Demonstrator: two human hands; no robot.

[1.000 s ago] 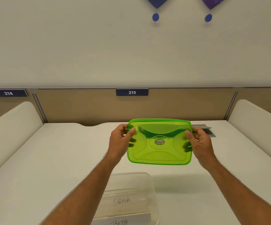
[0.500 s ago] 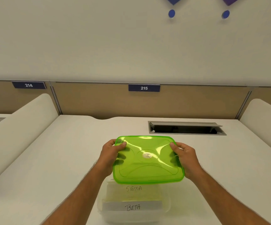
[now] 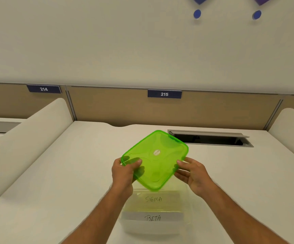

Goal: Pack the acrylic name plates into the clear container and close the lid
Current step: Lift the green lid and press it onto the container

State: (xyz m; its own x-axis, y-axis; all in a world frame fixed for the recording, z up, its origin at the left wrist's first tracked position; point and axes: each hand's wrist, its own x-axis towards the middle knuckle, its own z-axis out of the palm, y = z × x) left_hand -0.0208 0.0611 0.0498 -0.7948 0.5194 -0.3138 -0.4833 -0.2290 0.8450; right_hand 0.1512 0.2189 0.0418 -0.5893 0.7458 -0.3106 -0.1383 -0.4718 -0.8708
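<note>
White desk [image 3: 54, 173] | clear container [image 3: 185, 224]: SIGMA plate [image 3: 154, 199], BETA plate [image 3: 152, 217] | lid [image 3: 156, 159] off

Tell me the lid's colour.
Translucent bright green lid, shown best in the head view.

One view only, from a wide-angle camera on the person's head, looking forward and down across the white desk [image 3: 72, 173] toward the partition wall [image 3: 125, 108] behind it. It sits close above both forearms (they enter from the bottom edge), and straight lines bow near the edges. The desk's near edge falls below the picture.
</note>
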